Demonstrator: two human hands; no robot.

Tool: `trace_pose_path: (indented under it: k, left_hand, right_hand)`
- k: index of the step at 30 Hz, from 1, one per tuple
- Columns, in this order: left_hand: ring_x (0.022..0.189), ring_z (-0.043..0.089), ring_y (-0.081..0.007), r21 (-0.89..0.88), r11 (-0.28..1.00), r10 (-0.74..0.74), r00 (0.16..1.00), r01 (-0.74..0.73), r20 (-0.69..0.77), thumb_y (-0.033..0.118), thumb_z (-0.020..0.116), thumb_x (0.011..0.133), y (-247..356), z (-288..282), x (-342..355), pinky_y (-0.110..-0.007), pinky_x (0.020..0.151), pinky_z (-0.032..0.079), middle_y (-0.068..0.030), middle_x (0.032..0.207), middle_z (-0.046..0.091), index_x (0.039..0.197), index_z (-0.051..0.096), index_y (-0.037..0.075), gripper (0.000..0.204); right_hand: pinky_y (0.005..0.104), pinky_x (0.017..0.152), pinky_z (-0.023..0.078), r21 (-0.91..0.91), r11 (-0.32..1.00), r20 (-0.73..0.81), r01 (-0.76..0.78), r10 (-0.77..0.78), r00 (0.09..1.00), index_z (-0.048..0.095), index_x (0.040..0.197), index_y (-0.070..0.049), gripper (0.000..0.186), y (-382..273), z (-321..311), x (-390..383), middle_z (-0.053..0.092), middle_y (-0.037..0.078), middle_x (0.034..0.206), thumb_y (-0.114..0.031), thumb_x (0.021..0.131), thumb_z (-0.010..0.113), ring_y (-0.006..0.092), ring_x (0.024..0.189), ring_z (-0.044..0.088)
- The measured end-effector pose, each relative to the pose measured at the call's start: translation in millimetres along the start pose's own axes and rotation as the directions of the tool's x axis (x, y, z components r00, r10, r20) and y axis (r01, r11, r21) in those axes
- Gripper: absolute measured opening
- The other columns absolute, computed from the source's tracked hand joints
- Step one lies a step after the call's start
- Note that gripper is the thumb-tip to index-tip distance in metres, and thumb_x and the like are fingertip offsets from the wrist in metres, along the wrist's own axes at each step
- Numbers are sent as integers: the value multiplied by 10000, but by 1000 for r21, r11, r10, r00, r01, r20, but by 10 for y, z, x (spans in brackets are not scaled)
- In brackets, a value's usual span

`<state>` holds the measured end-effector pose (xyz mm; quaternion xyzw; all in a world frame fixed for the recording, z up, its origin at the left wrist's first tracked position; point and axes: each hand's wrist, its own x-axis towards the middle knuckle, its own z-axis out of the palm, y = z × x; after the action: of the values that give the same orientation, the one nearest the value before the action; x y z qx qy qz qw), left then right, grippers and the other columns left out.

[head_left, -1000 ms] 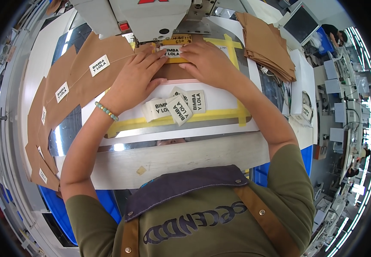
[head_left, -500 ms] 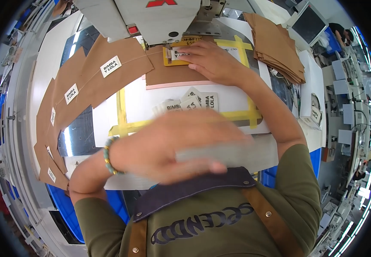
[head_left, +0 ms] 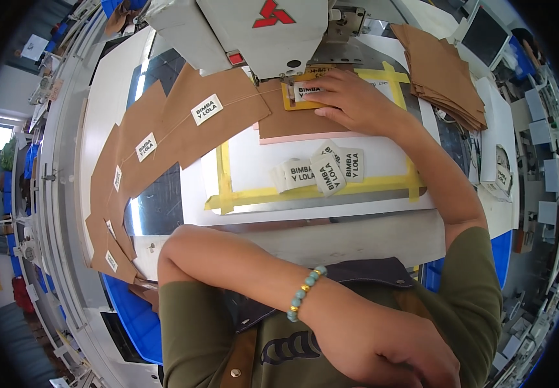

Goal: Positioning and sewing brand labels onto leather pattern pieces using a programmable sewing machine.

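My right hand (head_left: 357, 103) lies with fingers stretched over a yellow frame (head_left: 288, 102) and the white label (head_left: 301, 91) showing in its window. Beneath the frame is a brown sheet piece (head_left: 283, 126) with a pink front edge, under the head of a white sewing machine (head_left: 263, 39). My left hand (head_left: 383, 343) hangs low in front of my chest, a beaded bracelet (head_left: 307, 294) on its wrist. Its fingers are curled inward and partly cut off by the lower edge; what they hold, if anything, is hidden. Several loose white labels (head_left: 328, 171) lie overlapped before the brown piece.
A chain of brown pieces (head_left: 176, 139), each with a white label, curves from the machine down the left side. Far right, brown pieces (head_left: 438, 74) are stacked. Yellow tape (head_left: 318, 195) borders the white work surface. A blue bin (head_left: 134, 326) stands lower left.
My left hand has swung from above the table front down and right toward my chest. The whole view has shifted, while my right hand stays on the yellow frame.
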<state>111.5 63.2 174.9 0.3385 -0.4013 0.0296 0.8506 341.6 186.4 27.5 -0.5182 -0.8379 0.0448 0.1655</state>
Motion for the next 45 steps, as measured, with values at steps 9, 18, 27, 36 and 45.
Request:
trace_pose_path:
  k: [9, 18, 27, 36, 45]
  left_hand:
    - [1089, 686, -378, -338, 941, 73, 993, -39, 90, 79, 596, 1064, -524, 322, 24, -458, 964, 540, -256, 1228, 721, 1234, 677, -107, 264]
    - [1227, 665, -382, 350, 917, -184, 981, 191, -55, 63, 602, 1092, 176, -312, -438, -457, 1020, 544, -218, 1314, 720, 1361, 682, -50, 302]
    - [1249, 668, -373, 614, -350, 102, 680, 708, -726, -42, 683, 941, 1137, -1094, -1606, -446, 1071, 546, -149, 1344, 721, 1300, 722, 26, 368]
    - [1400, 519, -444, 472, -661, 154, 721, 584, -676, 103, 718, 981, 1204, -1590, -1879, -497, 1200, 443, -129, 1546, 616, 1470, 629, 32, 503]
    - [1251, 513, -376, 506, -581, 77, 662, 637, -745, 167, 690, 1021, 1316, -1729, -1917, -468, 1203, 377, -73, 1638, 559, 1482, 646, 62, 474]
  right_hand:
    - [474, 1220, 416, 35, 999, 7, -33, 33, 999, 716, 1399, -114, 374, 73, 13, 30, 614, 55, 1555, -264, 1062, 655, 326, 1435, 507]
    - [430, 1247, 404, 84, 988, -9, -126, 127, 992, 680, 1438, -52, 432, 92, -22, -55, 557, 72, 1626, -289, 1079, 643, 277, 1492, 484]
    - [448, 1233, 408, 4, 972, -351, -235, 221, 910, 742, 1337, -52, 331, 634, -242, -843, 624, 81, 1550, -231, 1068, 669, 305, 1469, 520]
    - [437, 1186, 437, 62, 966, -482, -253, 250, 839, 779, 1247, -58, 290, 796, -215, -858, 678, 86, 1450, -258, 1100, 628, 316, 1367, 579]
    - [410, 1162, 451, 208, 930, -471, -304, 367, 802, 773, 1271, -49, 332, 859, -178, -867, 690, 96, 1435, -295, 1110, 619, 294, 1355, 598]
